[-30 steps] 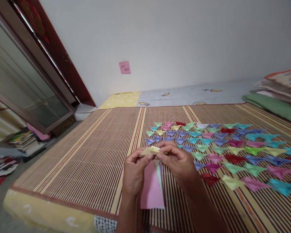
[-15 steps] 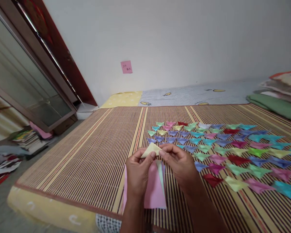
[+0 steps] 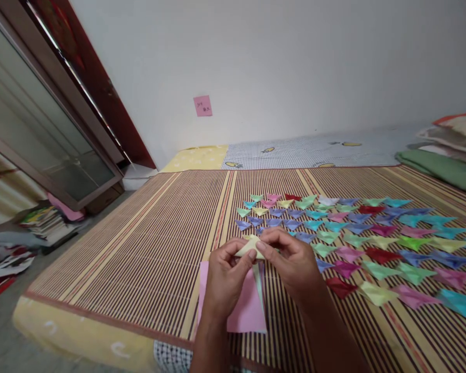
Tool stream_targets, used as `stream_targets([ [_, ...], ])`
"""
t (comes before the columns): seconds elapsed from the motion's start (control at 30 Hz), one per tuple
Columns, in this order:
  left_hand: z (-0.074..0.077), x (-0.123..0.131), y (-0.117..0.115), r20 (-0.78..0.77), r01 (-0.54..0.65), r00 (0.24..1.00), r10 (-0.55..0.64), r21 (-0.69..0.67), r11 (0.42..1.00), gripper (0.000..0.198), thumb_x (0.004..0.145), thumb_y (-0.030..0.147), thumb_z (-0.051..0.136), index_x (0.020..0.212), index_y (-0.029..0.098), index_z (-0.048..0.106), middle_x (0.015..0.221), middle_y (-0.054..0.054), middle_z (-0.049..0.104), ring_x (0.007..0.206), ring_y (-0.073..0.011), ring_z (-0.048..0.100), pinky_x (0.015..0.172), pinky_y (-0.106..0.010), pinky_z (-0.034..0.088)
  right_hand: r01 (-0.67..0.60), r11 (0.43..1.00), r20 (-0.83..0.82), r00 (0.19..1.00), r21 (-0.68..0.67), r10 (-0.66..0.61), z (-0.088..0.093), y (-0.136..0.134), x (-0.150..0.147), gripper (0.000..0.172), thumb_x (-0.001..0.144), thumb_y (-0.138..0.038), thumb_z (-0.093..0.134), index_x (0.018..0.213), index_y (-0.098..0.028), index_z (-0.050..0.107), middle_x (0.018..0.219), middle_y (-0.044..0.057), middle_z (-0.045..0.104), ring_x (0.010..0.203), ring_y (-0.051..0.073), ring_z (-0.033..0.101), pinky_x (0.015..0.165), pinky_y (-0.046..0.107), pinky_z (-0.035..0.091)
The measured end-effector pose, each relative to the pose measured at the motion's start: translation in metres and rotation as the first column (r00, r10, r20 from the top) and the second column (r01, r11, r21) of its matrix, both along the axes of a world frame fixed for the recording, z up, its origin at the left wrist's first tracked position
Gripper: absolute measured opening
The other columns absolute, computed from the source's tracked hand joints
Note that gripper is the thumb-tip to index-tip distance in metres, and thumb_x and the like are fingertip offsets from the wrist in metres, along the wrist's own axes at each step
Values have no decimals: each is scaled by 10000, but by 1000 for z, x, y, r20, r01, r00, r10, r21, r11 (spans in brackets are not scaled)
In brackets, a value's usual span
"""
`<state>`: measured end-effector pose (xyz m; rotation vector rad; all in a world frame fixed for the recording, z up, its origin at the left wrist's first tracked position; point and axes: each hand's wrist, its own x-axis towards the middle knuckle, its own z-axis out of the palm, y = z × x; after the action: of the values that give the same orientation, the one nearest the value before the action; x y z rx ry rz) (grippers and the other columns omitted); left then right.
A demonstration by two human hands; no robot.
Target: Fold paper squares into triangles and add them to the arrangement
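Observation:
A pale yellow sheet of paper [image 3: 249, 247], folded into a small triangle, is pinched between both hands above the mat. My left hand [image 3: 226, 274] grips its left side, thumb in front and fingers behind. At its right side, the thumb and fingers of my right hand [image 3: 289, 261] press on the top and right corner. Below the hands lies a stack of square paper [image 3: 248, 311], pink on top with green edges showing, partly covered by my left hand and forearm. Rows of folded paper triangles [image 3: 380, 256] in many colours spread out to the right.
A striped bamboo mat [image 3: 140, 248] covers the bed. Green folded cloth [image 3: 438, 168] and pillows [image 3: 462, 129] are stacked at the far right. A pink note [image 3: 202, 105] sticks to the wall. To the left, books [image 3: 46, 225] stand in a pile near a glass-panelled door [image 3: 58, 119].
Both hands have shifted slightly right and down with the yellow paper. My right thumb and fingers now lie further over its top, and the triangle looks flatter.

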<state>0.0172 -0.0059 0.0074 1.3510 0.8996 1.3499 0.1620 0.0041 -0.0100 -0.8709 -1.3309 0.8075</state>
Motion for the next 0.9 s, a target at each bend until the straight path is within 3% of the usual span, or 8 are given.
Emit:
stream_targets([
  [0.23,1,5,-1,-14,-15,1000,15,0,1000,130,853,259,769,761,170,751,797,-28,661,780,-161,609,713,-250,489,81,995,-12,997,-56,-82,8,-7,-2,193,882,-217,685,706,-217,607,783,-12,575,789,174,572,759,313,445],
  [0.4,0,1,-1,4,-90,996,90,53,995,132,866,252,758,768,165,743,832,-42,674,803,-170,618,715,-264,488,-53,995,-2,999,-83,53,3,-2,1,168,870,-284,720,726,-214,666,903,31,630,903,206,617,778,316,477],
  [0.6,-3,0,1,-25,-133,990,138,159,978,128,868,187,749,746,174,715,817,-34,682,806,-170,638,737,-274,504,-205,949,-230,961,-237,150,1,-3,-1,220,840,-350,766,697,-217,664,940,41,723,941,214,687,858,336,519],
  [0.73,-4,1,1,-70,-170,979,191,235,957,138,879,166,734,745,183,712,837,-37,691,834,-175,656,767,-287,521,-153,964,-186,976,-218,113,1,-4,-3,255,839,-379,769,689,-212,648,836,31,711,835,202,660,788,327,519],
  [0.9,1,4,-4,-80,-291,945,316,233,928,172,867,176,752,701,181,707,1196,-99,691,1125,-232,657,884,-315,535,-13,994,-75,997,-113,4,2,-5,-6,223,892,-321,713,711,-204,659,846,29,697,827,200,645,781,336,498],
])
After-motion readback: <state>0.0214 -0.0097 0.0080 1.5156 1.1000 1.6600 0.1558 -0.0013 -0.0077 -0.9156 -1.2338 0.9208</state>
